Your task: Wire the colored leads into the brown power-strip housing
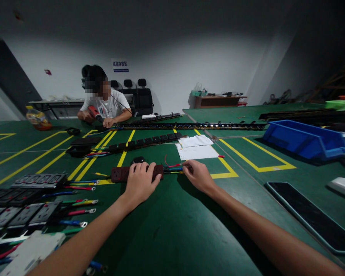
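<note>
Green table (172,230): the dark socket strip (119,173) lies mid-table under my left hand (142,180), which is clamped over it. My right hand (198,176) pinches its coloured wires (174,168). A hard tug would likely loosen a wire or skew the strip. My palm hides the strip's middle, and the wire ends are too small to read.

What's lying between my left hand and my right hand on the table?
Head view: the end of the socket strip and its coloured wires bridge the gap from the left hand to the right hand, which pinches them.
</note>
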Demonstrator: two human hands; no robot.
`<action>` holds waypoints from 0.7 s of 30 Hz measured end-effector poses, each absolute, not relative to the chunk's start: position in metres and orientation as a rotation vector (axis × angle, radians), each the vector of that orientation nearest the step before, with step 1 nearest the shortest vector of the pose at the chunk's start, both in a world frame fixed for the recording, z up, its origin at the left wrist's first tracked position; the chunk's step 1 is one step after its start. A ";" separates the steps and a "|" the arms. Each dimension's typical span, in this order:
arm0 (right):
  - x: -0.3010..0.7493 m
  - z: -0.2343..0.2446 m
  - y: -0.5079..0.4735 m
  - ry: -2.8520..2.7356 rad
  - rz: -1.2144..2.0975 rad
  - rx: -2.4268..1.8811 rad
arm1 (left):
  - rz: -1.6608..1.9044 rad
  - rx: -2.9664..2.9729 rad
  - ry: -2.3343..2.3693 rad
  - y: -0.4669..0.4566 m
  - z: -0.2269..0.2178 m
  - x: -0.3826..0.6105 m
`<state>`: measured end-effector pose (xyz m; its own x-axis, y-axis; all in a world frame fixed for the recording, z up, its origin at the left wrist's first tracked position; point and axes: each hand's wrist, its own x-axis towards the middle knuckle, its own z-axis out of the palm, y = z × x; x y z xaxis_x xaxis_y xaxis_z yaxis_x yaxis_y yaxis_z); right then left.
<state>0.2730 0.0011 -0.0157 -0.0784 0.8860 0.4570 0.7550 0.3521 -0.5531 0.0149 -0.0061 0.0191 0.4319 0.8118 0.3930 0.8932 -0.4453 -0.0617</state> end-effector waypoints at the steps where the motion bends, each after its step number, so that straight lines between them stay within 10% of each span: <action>1: 0.273 -0.016 0.001 -1.863 0.221 -1.439 | -0.452 -2.423 -1.483 -0.006 0.019 0.015; 21: 0.272 -0.015 0.001 -1.868 0.235 -1.448 | -0.457 -2.427 -1.479 -0.006 0.019 0.015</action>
<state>0.2725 0.0007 -0.0145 -0.0805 0.8937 0.4414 0.7562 0.3433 -0.5571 0.0146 -0.0057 0.0186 0.4315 0.8101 0.3968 0.8927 -0.4467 -0.0588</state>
